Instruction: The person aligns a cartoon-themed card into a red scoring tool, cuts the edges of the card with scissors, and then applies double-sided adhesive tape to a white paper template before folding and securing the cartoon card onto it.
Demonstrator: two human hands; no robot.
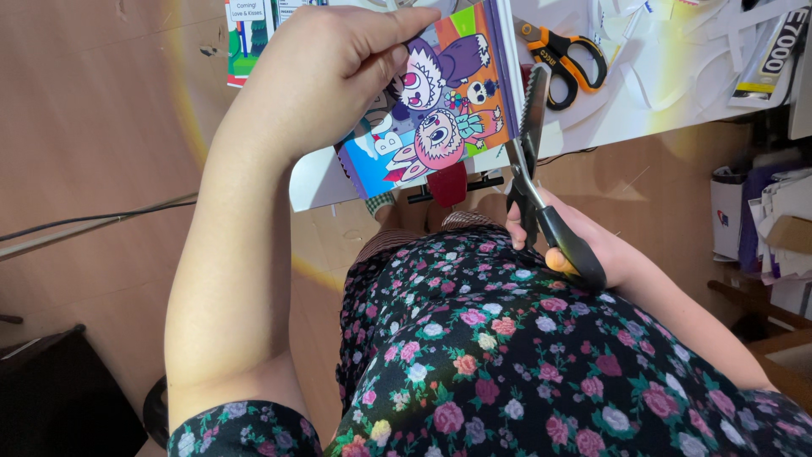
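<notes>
Cartoon-printed card (440, 110) hangs above the person's lap, pinched at its top corner by the left hand (326, 72), whose grip is clamped on it. Black-handled scissors (533, 161), gripped tightly by the right hand (584, 250), meet the card's right edge with blades slightly parted. Behind, orange-handled scissors (567, 59) lie among paper scraps (677, 51) on the white table (643, 110).

Bright, sharp, faint lens-flare arc, perhaps edge distortion

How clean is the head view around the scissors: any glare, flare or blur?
Head view: a faint rainbow flare arc curves from top left down past the left hand; the white table is bright, nearly washed out; scissors and picture card stay sharp.
</notes>
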